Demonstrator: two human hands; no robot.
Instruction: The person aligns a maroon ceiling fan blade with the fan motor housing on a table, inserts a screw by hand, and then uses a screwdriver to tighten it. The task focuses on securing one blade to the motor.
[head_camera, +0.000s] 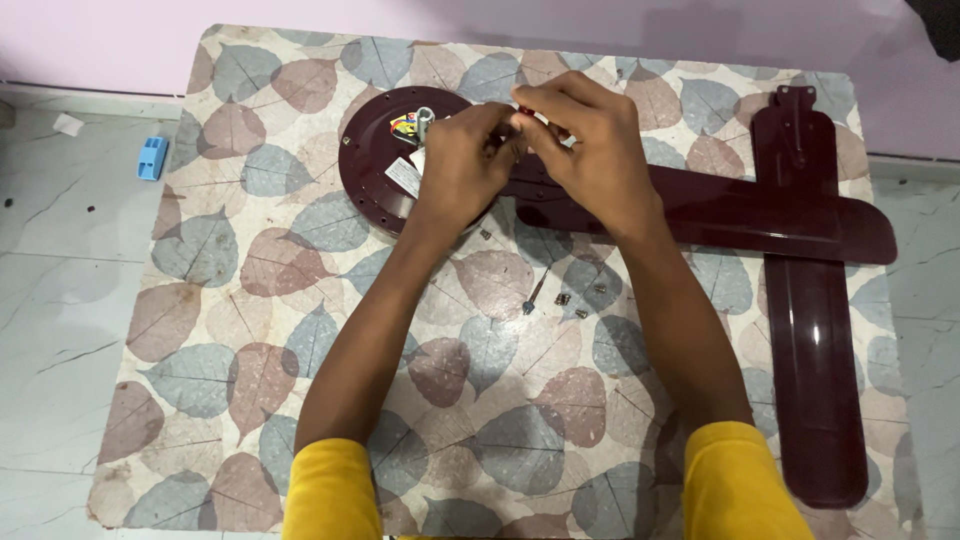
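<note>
Looking down past my yellow sleeves (330, 490), I see loose screws (575, 298) and a small screwdriver (535, 293) lying on the leaf-patterned table (200, 300). Farther on, my left hand (460, 160) and right hand (590, 150) meet above the maroon fan motor (375, 165), fingers pinched shut on something small I cannot make out. Two maroon fan blades (810, 330) lie crossed at right.

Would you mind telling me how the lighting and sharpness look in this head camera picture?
Head view: even, soft light; glare streaks on the glossy maroon fan blades; faint shadows under the forearms on the leaf-patterned cloth; left hand and right hand slightly soft over the motor housing; loose screws small but discernible.
</note>
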